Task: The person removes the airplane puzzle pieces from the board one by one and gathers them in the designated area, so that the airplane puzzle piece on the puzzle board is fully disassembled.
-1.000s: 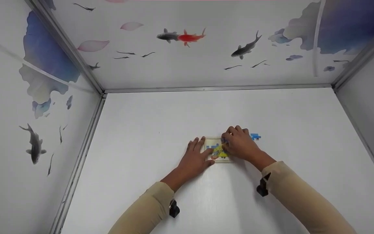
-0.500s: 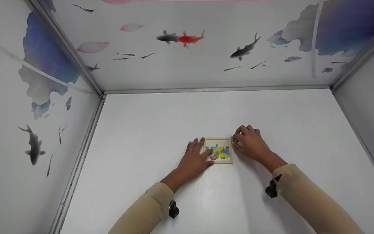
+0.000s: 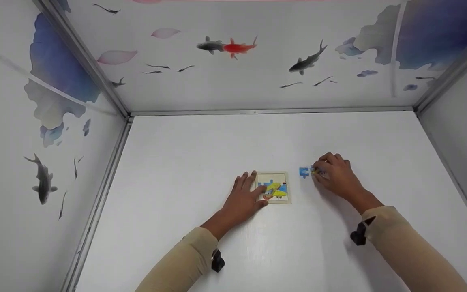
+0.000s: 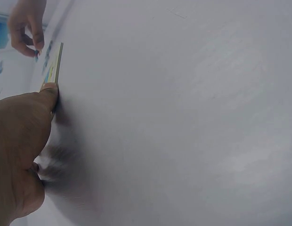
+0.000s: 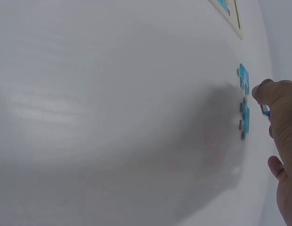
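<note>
My left hand [image 3: 241, 198] lies with spread fingers along the left side of a small wooden puzzle tray [image 3: 289, 198], thumb over its near left part. Inside the tray, joined pieces show a yellow airplane picture [image 3: 276, 190] on blue; the upper strip of the tray is bare wood. Right of the tray, my right hand [image 3: 335, 174] pinches a puzzle piece [image 5: 265, 110] between thumb and fingers, above the table. Below that hand, two blue puzzle pieces lie flat; the nearer-to-tray one [image 3: 304, 172] shows fully, the other [image 5: 245, 120] is partly covered in the head view.
A white table [image 3: 201, 142] surrounds the tray. Walls printed with fish and lotus leaves stand at the back [image 3: 258, 81], left [image 3: 6, 142] and right. A small black device [image 3: 217, 261] sits at the left cuff, another [image 3: 358, 237] at the right.
My right hand has moved right, from over the tray to above the loose pieces, carrying a puzzle piece. The tray's upper right has come into view. My left hand has stayed put.
</note>
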A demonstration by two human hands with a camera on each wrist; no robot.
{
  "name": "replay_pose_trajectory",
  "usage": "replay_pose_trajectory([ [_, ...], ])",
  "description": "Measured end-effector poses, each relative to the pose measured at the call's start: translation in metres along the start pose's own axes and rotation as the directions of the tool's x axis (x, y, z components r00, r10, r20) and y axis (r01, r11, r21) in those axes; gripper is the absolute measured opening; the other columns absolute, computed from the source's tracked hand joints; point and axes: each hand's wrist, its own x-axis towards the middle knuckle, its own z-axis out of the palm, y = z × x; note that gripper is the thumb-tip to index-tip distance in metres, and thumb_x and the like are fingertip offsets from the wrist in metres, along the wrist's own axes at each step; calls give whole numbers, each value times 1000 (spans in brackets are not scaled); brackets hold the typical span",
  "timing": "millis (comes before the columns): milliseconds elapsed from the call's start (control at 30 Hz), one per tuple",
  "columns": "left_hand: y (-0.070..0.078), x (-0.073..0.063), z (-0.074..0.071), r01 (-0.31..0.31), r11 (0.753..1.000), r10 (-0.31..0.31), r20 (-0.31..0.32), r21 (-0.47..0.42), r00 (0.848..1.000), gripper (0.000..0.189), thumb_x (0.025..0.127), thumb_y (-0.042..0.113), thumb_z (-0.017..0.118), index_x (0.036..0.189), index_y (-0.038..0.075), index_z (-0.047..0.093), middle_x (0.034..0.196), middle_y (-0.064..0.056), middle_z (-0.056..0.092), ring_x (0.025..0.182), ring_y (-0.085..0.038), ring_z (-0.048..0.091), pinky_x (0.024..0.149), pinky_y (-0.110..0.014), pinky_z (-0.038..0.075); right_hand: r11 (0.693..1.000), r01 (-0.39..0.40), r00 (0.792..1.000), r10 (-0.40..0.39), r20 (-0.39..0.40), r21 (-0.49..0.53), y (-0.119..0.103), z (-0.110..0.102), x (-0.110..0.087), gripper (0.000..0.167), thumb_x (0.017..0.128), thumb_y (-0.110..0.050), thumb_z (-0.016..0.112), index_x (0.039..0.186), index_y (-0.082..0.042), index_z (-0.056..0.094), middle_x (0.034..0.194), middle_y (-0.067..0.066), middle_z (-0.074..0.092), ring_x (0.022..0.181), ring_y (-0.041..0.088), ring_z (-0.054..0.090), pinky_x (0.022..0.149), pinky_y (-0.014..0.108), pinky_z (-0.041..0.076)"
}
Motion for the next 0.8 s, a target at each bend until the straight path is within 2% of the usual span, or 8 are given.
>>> replay_pose_trajectory([
  [267,0,1,1,8,1000,-8,14,6,1000,61,112,62,49,161,26,56,183,-18,25,170,-42,24,139,-59,23,1000,-29,999,29,-19,-12,24,-10,-12,34,98,-12,81,130,-3,73,129,25,66,117,46,60,95,68,51],
  [433,2,1,-1,32,999,-33,25,13,999,60,112,61,52,162,28,56,184,-17,24,171,-40,22,139,-58,22,998,-70,997,70,13,-10,30,-13,-15,37,100,-13,79,134,-2,70,133,27,63,121,48,58,100,72,49],
  [800,3,1,-2,35,999,-36,15,29,999,59,111,60,53,160,28,57,183,-17,26,171,-41,24,139,-58,23,996,-81,996,82,28,-21,39,-9,-17,35,102,-13,76,134,1,70,132,28,63,120,49,59,98,74,50],
])
